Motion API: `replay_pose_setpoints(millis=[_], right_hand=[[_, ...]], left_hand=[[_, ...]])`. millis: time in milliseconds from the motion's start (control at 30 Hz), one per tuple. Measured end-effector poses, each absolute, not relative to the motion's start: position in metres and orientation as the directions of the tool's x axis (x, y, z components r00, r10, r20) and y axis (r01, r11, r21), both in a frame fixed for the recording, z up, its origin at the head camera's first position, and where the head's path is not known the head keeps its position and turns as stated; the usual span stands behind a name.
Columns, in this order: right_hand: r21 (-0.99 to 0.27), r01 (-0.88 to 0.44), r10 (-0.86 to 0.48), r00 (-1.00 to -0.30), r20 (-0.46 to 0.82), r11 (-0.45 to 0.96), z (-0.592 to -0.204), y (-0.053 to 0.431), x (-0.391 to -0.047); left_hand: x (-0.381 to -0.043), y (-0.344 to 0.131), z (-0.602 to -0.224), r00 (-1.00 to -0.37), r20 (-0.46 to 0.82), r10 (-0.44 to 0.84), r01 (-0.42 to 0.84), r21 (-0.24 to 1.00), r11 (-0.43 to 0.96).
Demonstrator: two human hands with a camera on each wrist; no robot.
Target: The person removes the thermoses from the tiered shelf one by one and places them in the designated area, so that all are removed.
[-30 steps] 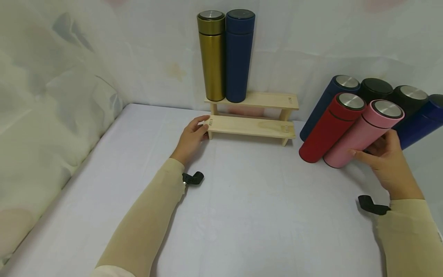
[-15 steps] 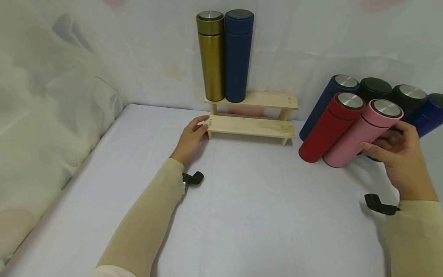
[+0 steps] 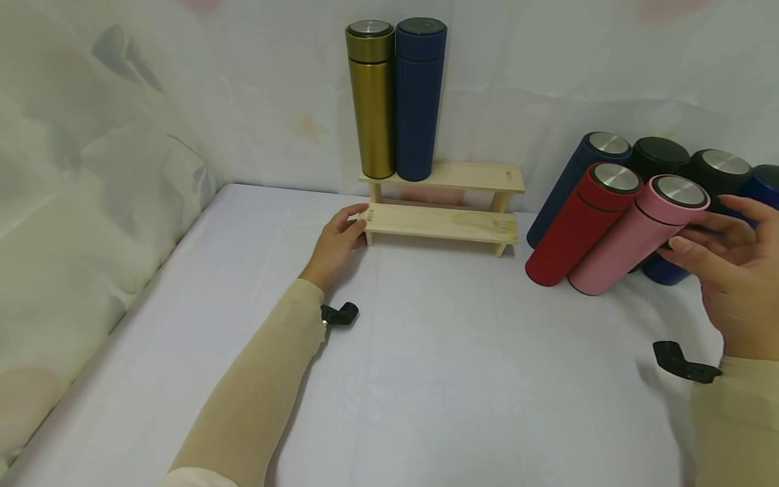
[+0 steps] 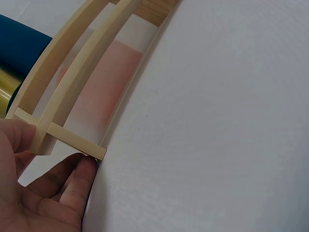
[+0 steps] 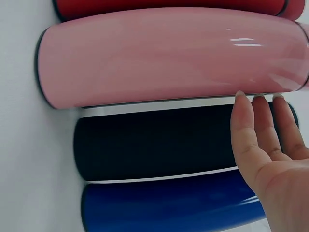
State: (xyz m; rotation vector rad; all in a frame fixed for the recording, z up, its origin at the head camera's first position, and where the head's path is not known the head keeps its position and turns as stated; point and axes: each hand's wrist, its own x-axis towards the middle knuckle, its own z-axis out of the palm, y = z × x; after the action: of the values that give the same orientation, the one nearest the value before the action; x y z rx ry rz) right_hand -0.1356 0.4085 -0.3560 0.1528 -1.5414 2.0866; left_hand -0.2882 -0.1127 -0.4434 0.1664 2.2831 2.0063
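My left hand holds the left end of a two-step wooden stand; in the left wrist view the thumb lies at the board's end and fingertips touch the leg's foot. A gold thermos bottle and a navy one stand upright on its upper step. At the right, my right hand is beside a pink thermos bottle, fingers extended and not wrapped around it. In the right wrist view its fingertips come close to the pink bottle's side; whether they touch is unclear.
A red thermos bottle stands left of the pink one. Behind are another navy bottle, black bottles and a blue bottle. White cloth covers the table, and a patterned curtain hangs at the left.
My right hand has slid to the right, away from the pink bottle, and its fingers have spread. The left hand and the stand keep their places.
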Motion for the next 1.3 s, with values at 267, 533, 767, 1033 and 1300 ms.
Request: replay_pose_setpoints(millis=[267, 533, 767, 1033, 1300], right_hand=[[-0.829, -0.536, 0.412, -0.800, 0.436, -0.163, -0.345, 0.405, -0.129], [-0.835, -0.537, 0.406, -0.795, 0.451, -0.124, -0.339, 0.405, -0.126], [-0.795, -0.587, 0.340, -0.787, 0.515, -0.153, -0.334, 0.399, -0.123], [-0.713, -0.638, 0.267, -0.770, 0.580, -0.290, -0.322, 0.377, -0.121], [-0.610, -0.576, 0.142, -0.779, 0.610, -0.544, -0.310, 0.350, -0.115]], left_hand=[[-0.287, -0.112, -0.443, -0.991, -0.001, 0.136, 0.015, 0.993, 0.119], [-0.288, -0.112, -0.444, -0.991, 0.003, 0.135, 0.020, 0.992, 0.126], [-0.289, -0.113, -0.445, -0.990, 0.000, 0.140, 0.019, 0.991, 0.130], [-0.290, -0.114, -0.447, -0.990, 0.002, 0.144, 0.019, 0.993, 0.118], [-0.289, -0.113, -0.446, -0.991, 0.011, 0.137, 0.027, 0.992, 0.121]])
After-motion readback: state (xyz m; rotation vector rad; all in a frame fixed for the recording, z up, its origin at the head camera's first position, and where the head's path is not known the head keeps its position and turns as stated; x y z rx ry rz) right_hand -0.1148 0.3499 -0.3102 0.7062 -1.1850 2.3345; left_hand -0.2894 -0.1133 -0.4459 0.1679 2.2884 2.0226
